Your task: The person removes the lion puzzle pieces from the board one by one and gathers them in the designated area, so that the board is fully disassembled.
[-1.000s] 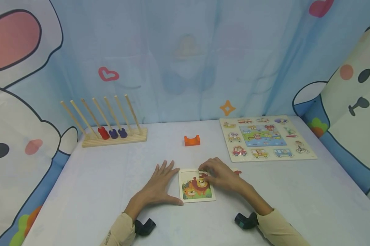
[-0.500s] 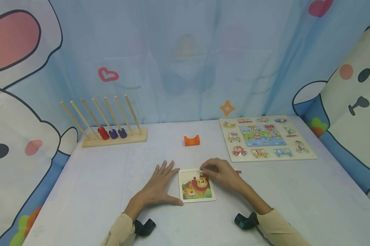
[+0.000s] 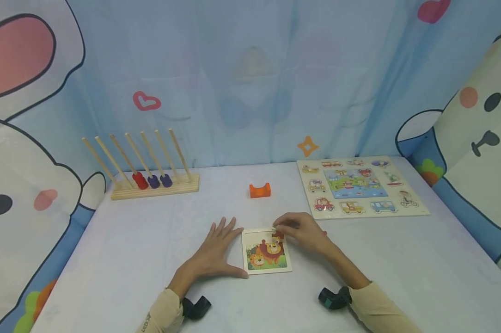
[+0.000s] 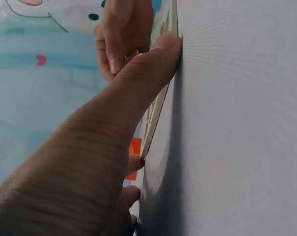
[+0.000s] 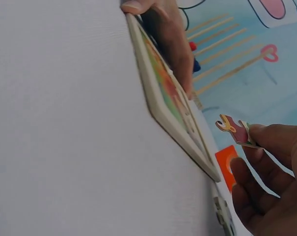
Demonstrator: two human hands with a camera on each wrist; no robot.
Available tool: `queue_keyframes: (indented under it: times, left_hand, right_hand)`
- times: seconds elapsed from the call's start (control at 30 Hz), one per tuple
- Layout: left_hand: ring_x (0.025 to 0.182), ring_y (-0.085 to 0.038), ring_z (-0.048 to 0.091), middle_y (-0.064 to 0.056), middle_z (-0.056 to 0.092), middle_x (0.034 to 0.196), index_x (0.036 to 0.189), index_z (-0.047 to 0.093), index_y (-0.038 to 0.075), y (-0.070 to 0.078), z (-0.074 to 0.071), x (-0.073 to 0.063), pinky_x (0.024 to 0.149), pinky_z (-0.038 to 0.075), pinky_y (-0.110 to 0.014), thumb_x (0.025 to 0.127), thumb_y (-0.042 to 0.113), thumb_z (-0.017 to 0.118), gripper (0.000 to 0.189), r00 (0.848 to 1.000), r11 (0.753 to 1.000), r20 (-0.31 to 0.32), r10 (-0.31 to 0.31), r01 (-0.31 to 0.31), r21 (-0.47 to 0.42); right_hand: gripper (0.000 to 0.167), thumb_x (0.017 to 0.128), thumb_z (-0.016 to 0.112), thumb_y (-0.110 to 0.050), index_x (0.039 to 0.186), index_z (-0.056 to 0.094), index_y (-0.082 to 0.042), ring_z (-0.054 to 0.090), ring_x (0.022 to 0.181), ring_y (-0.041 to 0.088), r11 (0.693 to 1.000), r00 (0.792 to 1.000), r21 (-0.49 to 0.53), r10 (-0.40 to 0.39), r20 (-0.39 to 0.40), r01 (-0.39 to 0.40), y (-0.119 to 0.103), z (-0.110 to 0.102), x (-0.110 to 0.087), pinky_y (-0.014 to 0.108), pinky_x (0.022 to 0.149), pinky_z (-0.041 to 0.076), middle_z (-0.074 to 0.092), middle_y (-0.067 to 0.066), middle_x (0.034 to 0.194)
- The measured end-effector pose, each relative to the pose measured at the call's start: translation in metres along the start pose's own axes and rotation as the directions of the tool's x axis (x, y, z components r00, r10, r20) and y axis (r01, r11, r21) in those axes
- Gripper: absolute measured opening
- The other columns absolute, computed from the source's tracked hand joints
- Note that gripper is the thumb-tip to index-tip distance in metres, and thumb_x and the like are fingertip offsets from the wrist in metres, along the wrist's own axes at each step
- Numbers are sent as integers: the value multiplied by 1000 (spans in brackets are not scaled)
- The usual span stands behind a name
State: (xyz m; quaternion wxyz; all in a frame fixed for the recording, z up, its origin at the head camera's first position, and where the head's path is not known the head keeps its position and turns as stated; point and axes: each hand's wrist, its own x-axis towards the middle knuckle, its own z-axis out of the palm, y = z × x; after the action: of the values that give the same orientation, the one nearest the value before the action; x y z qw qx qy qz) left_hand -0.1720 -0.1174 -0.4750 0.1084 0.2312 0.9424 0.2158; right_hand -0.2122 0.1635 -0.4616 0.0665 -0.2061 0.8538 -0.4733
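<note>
A small square jigsaw puzzle board [image 3: 265, 272] with a lion picture lies on the table; its upper strip is bare tray. My left hand [image 3: 217, 252] is spread along its left edge, thumb at the near corner and index fingertip at the far one. Over the board's upper right corner, my right hand [image 3: 302, 233] pinches a puzzle piece [image 5: 237, 132] between thumb and fingers. In the right wrist view that piece, dark red with a yellow face part, is raised above the board. Another loose puzzle piece [image 5: 222, 212] lies on the table beyond the board, mostly hidden by the right hand in the head view.
An orange block [image 3: 260, 190] with a curved notch stands behind the board. At the back left is a wooden peg rack [image 3: 155, 187] with red and purple beads. A large vehicle puzzle board [image 3: 367, 185] lies at the back right. A printed curtain hangs behind the table.
My right hand has lifted the puzzle piece off the board's upper right corner and turned it, shifting slightly right. The left hand and the board stay where they were.
</note>
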Motion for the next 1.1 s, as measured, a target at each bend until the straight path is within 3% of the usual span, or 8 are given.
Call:
queue_keyframes:
  times: [0.2,0.43,0.6,0.87,0.97,1.1]
  left_hand:
    - [148,-25,-4,-4,8,162,151,30,20,-1,1,0,119,-4,-48,61,73,73,113,1000,1000,-5,6,-6,1]
    - [148,-27,-4,-5,8,162,151,31,19,0,1,0,119,-2,-49,61,72,73,112,1000,1000,-11,18,-18,-9]
    - [148,-25,-5,-3,7,162,151,30,21,0,1,0,119,-4,-48,61,73,73,112,1000,1000,-3,10,-10,-5]
    - [148,-25,-4,-4,8,162,151,31,20,0,-1,-1,119,-3,-48,61,72,73,112,1000,1000,-11,9,-9,-16]
    - [148,-27,-3,-5,9,161,150,31,20,0,-2,-2,119,-3,-50,61,72,73,111,1000,1000,-14,14,-15,-19]
    - [148,-27,-3,-5,9,161,151,31,20,0,-1,-2,119,-3,-49,62,72,73,111,1000,1000,-12,14,-14,-16]
  right_hand:
    - [18,90,67,-21,103,72,-9,65,93,17,998,1000,62,-7,-19,8,3,-14,-1,21,82,53,71,4,102]
    - [18,90,67,-24,102,72,-11,66,93,12,999,998,37,-3,-57,5,12,-30,-7,21,80,53,71,3,103]
    - [20,91,67,-25,103,71,-10,66,87,13,999,995,47,21,-99,-17,19,-47,-17,22,69,54,70,6,102]
    - [32,92,64,-33,111,69,-8,57,99,-7,993,974,-26,110,-198,-118,40,-89,-44,12,84,45,64,10,118]
    - [36,93,62,-36,113,68,-7,55,100,-7,983,969,-51,163,-188,-176,46,-102,-50,19,86,45,61,11,124]
    - [37,93,62,-38,111,69,-7,55,98,5,971,970,-106,200,-138,-215,53,-110,-53,28,82,44,61,11,119]
